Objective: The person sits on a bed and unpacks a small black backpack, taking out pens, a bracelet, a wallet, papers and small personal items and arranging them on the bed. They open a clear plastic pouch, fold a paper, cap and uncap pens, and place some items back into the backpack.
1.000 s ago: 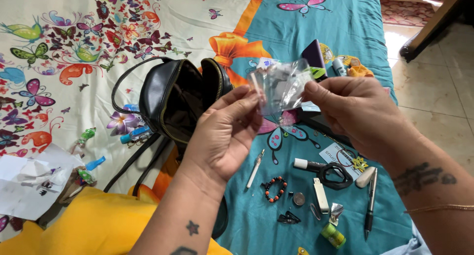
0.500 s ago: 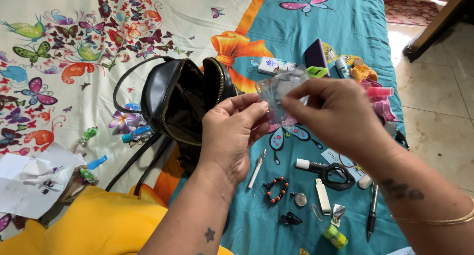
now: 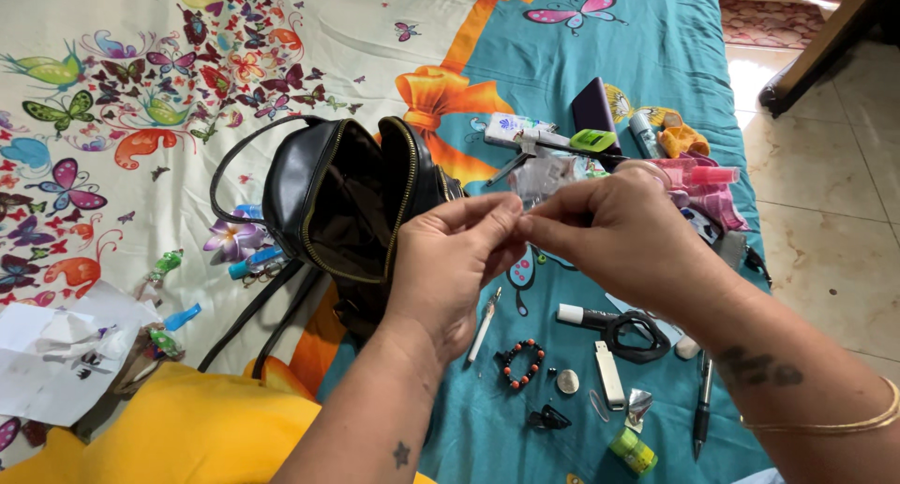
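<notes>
My left hand [image 3: 455,259]: pinching the clear wrapper [image 3: 544,179]
My right hand [image 3: 614,226]: pinching it too
Wrapper: sticks up just above my fingertips, between both hands
Black bag [image 3: 342,212]: open, left of my left hand

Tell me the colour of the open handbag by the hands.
Black handbag, with a dark lining and gold-toned zip; head view shows it.

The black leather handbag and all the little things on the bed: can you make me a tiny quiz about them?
1. True or false: the black leather handbag is zipped shut.
2. What do the left hand and right hand pinch together? A) crinkly clear plastic wrapper B) black pen C) white sheet of paper
3. Fill in: the red and black bead bracelet lies on the ____ bedsheet.

Key: 1 false; 2 A; 3 teal.
</notes>
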